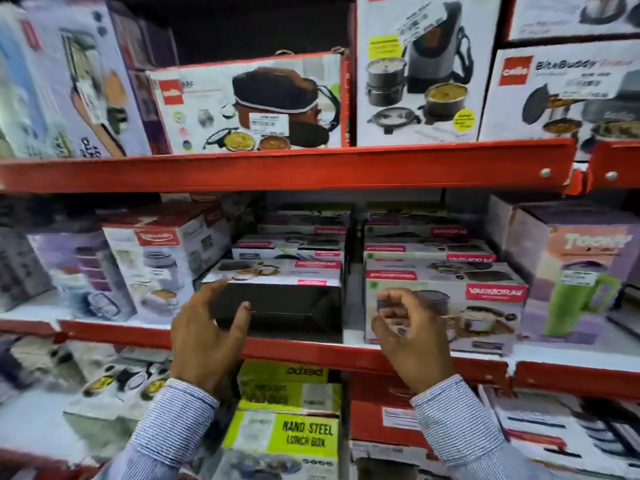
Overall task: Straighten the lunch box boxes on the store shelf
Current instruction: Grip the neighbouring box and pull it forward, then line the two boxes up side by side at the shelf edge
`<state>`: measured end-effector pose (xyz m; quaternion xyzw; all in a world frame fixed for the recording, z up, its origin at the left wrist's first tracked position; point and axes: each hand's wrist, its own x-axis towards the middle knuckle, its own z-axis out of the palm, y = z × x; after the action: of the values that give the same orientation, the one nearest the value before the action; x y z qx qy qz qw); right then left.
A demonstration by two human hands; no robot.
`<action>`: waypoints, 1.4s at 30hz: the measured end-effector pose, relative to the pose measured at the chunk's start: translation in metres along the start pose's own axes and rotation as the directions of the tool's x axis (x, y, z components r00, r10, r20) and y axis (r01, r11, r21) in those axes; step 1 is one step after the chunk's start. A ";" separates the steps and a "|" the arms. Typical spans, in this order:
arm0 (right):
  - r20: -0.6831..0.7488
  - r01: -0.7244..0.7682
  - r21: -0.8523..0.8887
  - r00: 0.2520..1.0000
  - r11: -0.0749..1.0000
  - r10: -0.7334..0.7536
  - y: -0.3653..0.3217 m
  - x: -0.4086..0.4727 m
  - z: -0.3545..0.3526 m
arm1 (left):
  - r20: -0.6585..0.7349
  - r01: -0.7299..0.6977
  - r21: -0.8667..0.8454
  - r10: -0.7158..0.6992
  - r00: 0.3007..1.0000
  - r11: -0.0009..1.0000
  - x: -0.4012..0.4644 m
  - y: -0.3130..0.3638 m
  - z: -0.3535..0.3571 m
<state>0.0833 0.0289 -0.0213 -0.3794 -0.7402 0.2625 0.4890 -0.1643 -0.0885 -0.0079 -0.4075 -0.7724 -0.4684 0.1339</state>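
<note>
On the middle red shelf (311, 351) stand two stacks of flat lunch box boxes. The front box of the left stack (287, 306) shows a black face toward me. My left hand (207, 334) rests against its left front corner, fingers on the edge and thumb on the black face. The front box of the right stack (485, 306) shows a white printed face with a red brand label. My right hand (408, 330) hovers in front of its left part, fingers curled and apart, holding nothing.
A white box with a red label (156, 268) stands left of the stacks and a purple box with a green mug (581, 282) to the right. Larger lunch box cartons (252, 102) fill the upper shelf. Yellow-green steel lunch box cartons (294, 434) sit below.
</note>
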 end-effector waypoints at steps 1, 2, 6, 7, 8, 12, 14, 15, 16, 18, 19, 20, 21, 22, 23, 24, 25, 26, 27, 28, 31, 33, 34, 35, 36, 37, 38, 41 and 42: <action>0.003 -0.004 -0.028 1.000 1.000 0.004 -0.006 0.003 0.012 | 0.009 0.023 0.010 -0.023 1.000 1.000 0.009 -0.016 -0.002; 0.001 -0.022 -0.051 1.000 0.998 0.022 -0.012 0.007 0.024 | 0.037 0.043 -0.002 -0.043 0.998 0.999 0.018 -0.032 -0.003; -0.016 -0.157 -0.089 0.988 0.984 0.156 -0.027 0.017 0.063 | 0.182 0.089 -0.093 -0.071 0.981 0.992 0.039 -0.078 -0.001; -0.036 -0.178 -0.128 0.984 0.976 0.175 -0.031 0.020 0.070 | 0.219 0.092 -0.128 -0.063 0.974 0.988 0.043 -0.084 0.000; -0.047 -0.206 -0.160 0.979 0.965 0.201 -0.035 0.023 0.076 | 0.251 0.110 -0.159 -0.068 0.966 0.981 0.047 -0.088 0.002; -0.031 -0.349 -0.196 0.936 0.916 0.350 -0.044 0.030 0.089 | 0.400 0.206 -0.247 -0.094 0.912 0.947 0.060 -0.090 0.010; -0.022 -0.396 -0.158 0.917 0.905 0.398 -0.046 0.033 0.091 | 0.455 0.271 -0.293 -0.116 0.883 0.917 0.064 -0.089 0.013; -0.024 -0.410 -0.163 0.911 0.897 0.412 -0.047 0.033 0.090 | 0.465 0.286 -0.319 -0.114 0.878 0.904 0.067 -0.089 0.013; -0.029 -0.415 -0.159 0.909 0.896 0.416 -0.047 0.033 0.088 | 0.473 0.292 -0.340 -0.106 0.875 0.894 0.068 -0.090 0.014; -0.059 -0.391 -0.093 0.920 0.916 0.387 -0.049 0.032 0.083 | 0.472 0.294 -0.406 -0.077 0.878 0.865 0.070 -0.091 0.009; -0.072 -0.363 -0.060 0.930 0.930 0.359 -0.049 0.030 0.080 | 0.465 0.287 -0.456 -0.049 0.884 0.842 0.071 -0.089 0.004; -0.076 -0.345 -0.034 0.937 0.938 0.341 -0.052 0.029 0.077 | 0.452 0.289 -0.504 -0.037 0.891 0.814 0.071 -0.087 0.000; -0.083 -0.340 0.005 0.937 0.940 0.339 -0.054 0.028 0.074 | 0.433 0.291 -0.540 -0.036 0.901 0.790 0.073 -0.085 -0.005; -0.102 -0.349 0.050 0.930 0.936 0.352 -0.056 0.027 0.072 | 0.419 0.305 -0.565 -0.052 0.907 0.767 0.076 -0.087 -0.007; -0.122 -0.357 0.087 0.923 0.930 0.365 -0.059 0.027 0.071 | 0.408 0.321 -0.592 -0.068 0.910 0.739 0.079 -0.087 -0.011; -0.135 -0.359 0.108 0.919 0.927 0.371 -0.061 0.027 0.070 | 0.395 0.334 -0.613 -0.089 0.914 0.716 0.083 -0.087 -0.012; -0.140 -0.351 0.114 0.921 0.929 0.365 -0.062 0.027 0.070 | 0.379 0.334 -0.626 -0.099 0.920 0.705 0.085 -0.089 -0.012; -0.152 -0.336 0.098 0.925 0.937 0.348 -0.061 0.026 0.070 | 0.353 0.309 -0.625 -0.094 0.931 0.717 0.086 -0.089 -0.012; -0.167 -0.321 0.068 0.930 0.944 0.328 -0.058 0.025 0.071 | 0.319 0.263 -0.611 -0.072 0.945 0.747 0.085 -0.090 -0.011; -0.181 -0.301 0.041 0.936 0.953 0.303 -0.053 0.025 0.073 | 0.291 0.227 -0.586 -0.060 0.955 0.777 0.084 -0.091 -0.009; -0.177 -0.286 -0.049 0.946 0.957 0.273 -0.037 0.023 0.076 | 0.315 0.220 -0.553 -0.042 0.948 0.804 0.082 -0.103 0.004; -0.138 -0.308 -0.114 0.946 0.944 0.292 -0.025 0.023 0.080 | 0.367 0.246 -0.555 -0.031 0.930 0.794 0.079 -0.107 0.012; -0.126 -0.318 -0.144 0.945 0.937 0.301 -0.020 0.022 0.083 | 0.380 0.249 -0.545 -0.029 0.925 0.800 0.077 -0.110 0.017; -0.120 -0.330 -0.167 0.942 0.929 0.313 -0.017 0.022 0.086 | 0.389 0.252 -0.532 -0.031 0.921 0.808 0.074 -0.113 0.022; -0.114 -0.344 -0.181 0.938 0.921 0.328 -0.013 0.022 0.089 | 0.401 0.267 -0.516 -0.046 0.915 0.814 0.071 -0.113 0.025; -0.107 -0.365 -0.185 0.930 0.912 0.351 -0.010 0.021 0.091 | 0.411 0.286 -0.505 -0.065 0.909 0.814 0.069 -0.116 0.029; -0.101 -0.384 -0.187 0.923 0.904 0.371 -0.007 0.021 0.094 | 0.419 0.306 -0.491 -0.088 0.904 0.816 0.068 -0.117 0.033; -0.102 -0.403 -0.218 0.915 0.889 0.390 0.000 0.018 0.100 | 0.449 0.355 -0.464 -0.130 0.884 0.812 0.065 -0.121 0.041; -0.105 -0.400 -0.228 0.916 0.888 0.386 0.002 0.017 0.101 | 0.456 0.361 -0.459 -0.134 0.880 0.812 0.064 -0.122 0.042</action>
<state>-0.0130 0.0422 -0.0526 -0.5861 -0.6605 0.2519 0.3959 -0.2891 -0.0494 -0.0671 -0.4094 -0.6701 -0.5827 -0.2094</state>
